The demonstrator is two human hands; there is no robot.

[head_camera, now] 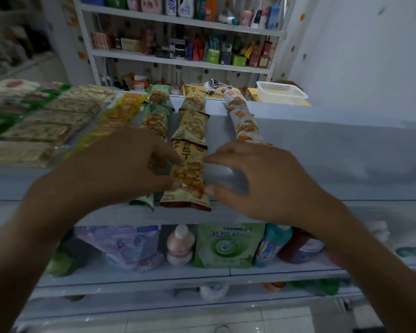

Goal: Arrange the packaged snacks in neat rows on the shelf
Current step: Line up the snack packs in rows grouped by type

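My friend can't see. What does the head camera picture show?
Two hands, the left hand and right hand, pinch the front yellow snack packet on a grey shelf. It leads a row, with green packets left and white packets right.

small shop, stocked shelves

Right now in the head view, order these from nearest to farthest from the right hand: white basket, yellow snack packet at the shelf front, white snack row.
From the right hand:
1. Yellow snack packet, at its fingers, just left.
2. White snack row, just behind.
3. White basket, far back right.
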